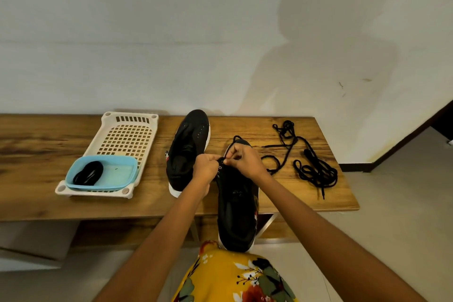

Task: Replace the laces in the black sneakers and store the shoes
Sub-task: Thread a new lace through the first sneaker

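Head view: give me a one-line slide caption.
Both hands thread a lace into one sneaker; the other sneaker waits on the table.

Black sneakers [235,193], blue tub [127,167] (cream basket [147,120] beneath), floral yellow dress [228,277].

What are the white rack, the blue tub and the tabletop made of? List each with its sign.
White rack: moulded plastic, matte, going by its grid of square holes.
Blue tub: plastic with a slight sheen, thin rounded rim.
Tabletop: wood or wood-look laminate, satin; grain streaks show, but which of the two is unclear.
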